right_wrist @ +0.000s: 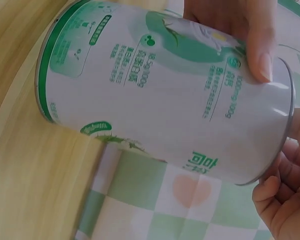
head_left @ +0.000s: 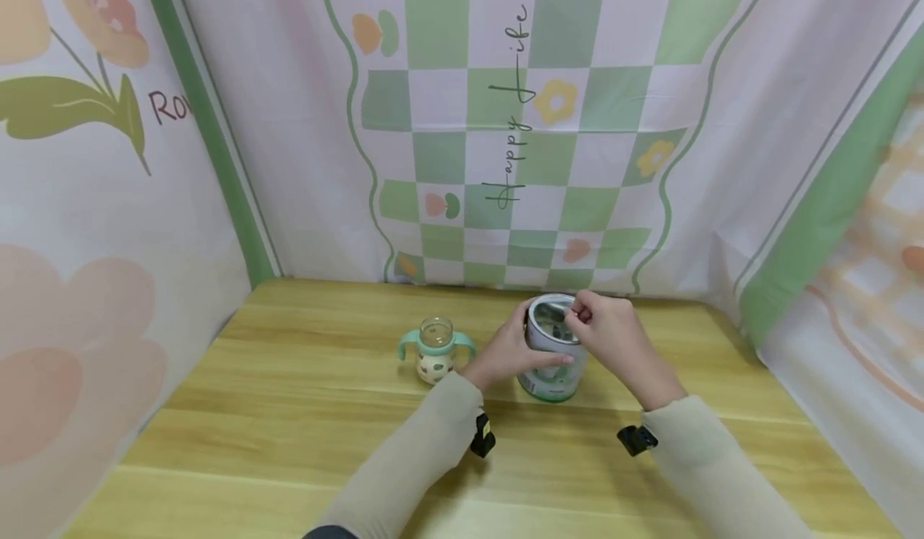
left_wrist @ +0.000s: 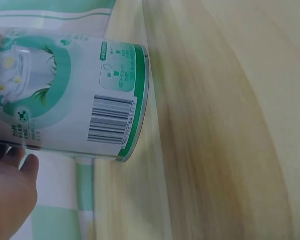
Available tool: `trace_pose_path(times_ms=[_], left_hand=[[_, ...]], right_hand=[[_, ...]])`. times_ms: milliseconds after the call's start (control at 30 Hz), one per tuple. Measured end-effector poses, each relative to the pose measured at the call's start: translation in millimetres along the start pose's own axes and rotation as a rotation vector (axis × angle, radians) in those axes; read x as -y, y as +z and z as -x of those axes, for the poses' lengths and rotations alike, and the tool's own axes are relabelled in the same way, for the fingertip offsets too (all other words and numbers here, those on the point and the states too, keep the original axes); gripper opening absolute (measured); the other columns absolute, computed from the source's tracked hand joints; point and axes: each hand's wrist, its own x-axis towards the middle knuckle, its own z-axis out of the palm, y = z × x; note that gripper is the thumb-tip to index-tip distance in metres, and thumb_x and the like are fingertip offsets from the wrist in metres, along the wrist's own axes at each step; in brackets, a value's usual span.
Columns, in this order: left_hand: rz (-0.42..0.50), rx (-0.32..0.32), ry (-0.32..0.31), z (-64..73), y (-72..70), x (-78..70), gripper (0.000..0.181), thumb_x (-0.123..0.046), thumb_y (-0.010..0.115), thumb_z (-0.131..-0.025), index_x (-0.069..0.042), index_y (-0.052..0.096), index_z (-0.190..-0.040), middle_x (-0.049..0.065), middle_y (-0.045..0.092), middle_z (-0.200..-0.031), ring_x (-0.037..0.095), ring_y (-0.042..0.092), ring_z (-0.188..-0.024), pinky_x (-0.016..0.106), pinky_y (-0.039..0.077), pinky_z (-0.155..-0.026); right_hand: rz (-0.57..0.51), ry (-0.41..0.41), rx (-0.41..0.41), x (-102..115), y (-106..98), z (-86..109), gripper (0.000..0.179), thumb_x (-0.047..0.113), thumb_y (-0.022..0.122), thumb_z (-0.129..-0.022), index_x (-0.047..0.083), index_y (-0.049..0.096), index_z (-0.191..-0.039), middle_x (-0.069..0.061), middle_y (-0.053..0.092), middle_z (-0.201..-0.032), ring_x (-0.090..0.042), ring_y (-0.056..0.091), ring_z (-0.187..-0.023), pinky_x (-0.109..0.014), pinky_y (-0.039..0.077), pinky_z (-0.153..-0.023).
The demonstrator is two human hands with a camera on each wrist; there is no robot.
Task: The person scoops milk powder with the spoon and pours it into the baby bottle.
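A white and green milk powder can stands upright on the wooden table. My left hand grips its left side, the thumb laid across the front near the top; in the right wrist view that thumb presses the wall just below the rim. At the far right of the rim, my right hand has curled fingers pinching at the edge of the shiny silvery top. Those right-hand fingers show close against the rim in the right wrist view. Just what they pinch, I cannot tell.
Left of the can is a baby bottle with mint-green handles and an uncapped clear neck, partly behind the left wrist. The wooden table ends at a checked curtain behind the can. More printed curtains hang at both sides.
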Motion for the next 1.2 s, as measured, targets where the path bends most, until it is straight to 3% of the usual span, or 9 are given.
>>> trace_pose_path(times_ms=[433, 867, 1200], left_hand=[[0.033, 0.029, -0.021, -3.1, -1.2, 1.7, 0.099, -0.031, 0.088, -0.08, -0.025, 0.024, -0.155, -0.001, 0.05, -0.139, 0.008, 0.052, -0.117, 0.034, 0.043, -0.101], [0.055, 0.048, 0.0, -3.7, -1.8, 4.6, 0.097, -0.031, 0.086, -0.081, -0.025, 0.023, -0.155, -0.008, 0.043, -0.141, 0.008, 0.051, -0.118, 0.029, 0.045, -0.097], [0.092, 0.076, 0.019, -4.7, -0.8, 7.7, 0.097, -0.03, 0.084, -0.084, -0.026, 0.02, -0.157, -0.008, 0.04, -0.143, 0.008, 0.05, -0.12, 0.029, 0.046, -0.096]], right_hand=[[0.009, 0.012, -0.056, -2, 12, -5.1, 0.013, 0.004, 0.065, -0.086, 0.007, 0.062, -0.075, -0.001, 0.061, -0.064, -0.012, 0.052, -0.053, -0.031, 0.046, -0.049], [-0.03, 0.028, -0.003, 10, 18, -7.5, 0.016, 0.004, 0.068, -0.089, 0.008, 0.062, -0.075, -0.003, 0.063, -0.066, -0.012, 0.055, -0.054, -0.031, 0.048, -0.049], [-0.128, 0.102, 0.098, 14, 18, -8.8, 0.021, 0.01, 0.068, -0.092, 0.013, 0.061, -0.072, 0.002, 0.062, -0.066, -0.01, 0.051, -0.051, -0.029, 0.046, -0.05]])
